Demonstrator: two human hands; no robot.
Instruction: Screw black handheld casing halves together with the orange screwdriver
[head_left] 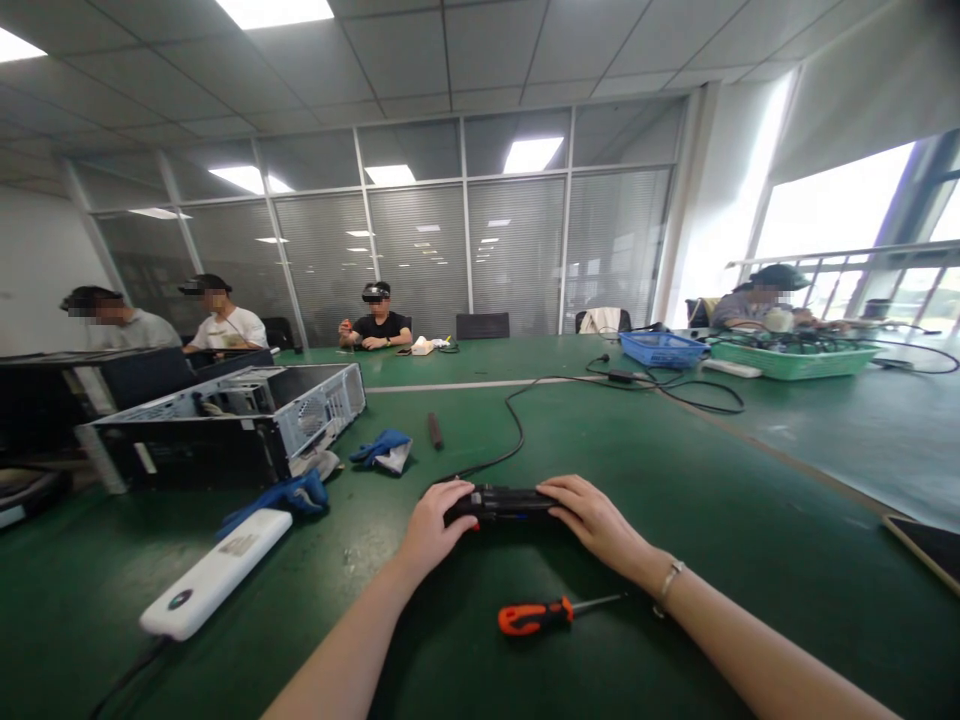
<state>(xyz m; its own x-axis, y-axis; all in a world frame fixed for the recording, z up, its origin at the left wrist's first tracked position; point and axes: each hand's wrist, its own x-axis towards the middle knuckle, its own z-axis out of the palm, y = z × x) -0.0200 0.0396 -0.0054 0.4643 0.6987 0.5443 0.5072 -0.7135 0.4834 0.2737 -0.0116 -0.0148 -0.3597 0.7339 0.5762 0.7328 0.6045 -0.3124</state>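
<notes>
A long black device (502,503) with a cable running off its left end lies on the green table (675,480) in front of me. My left hand (435,525) grips its left end and my right hand (592,515) grips its right end. An orange-and-black screwdriver (551,613) lies on the table just below the device, between my forearms, with its shaft pointing right.
An open computer case (225,425) lies at the left with blue gloves (382,448) beside it and a white power strip (214,575) nearer me. A black cable (600,385) snakes toward blue (664,348) and green baskets (791,358). Several people sit at the far side.
</notes>
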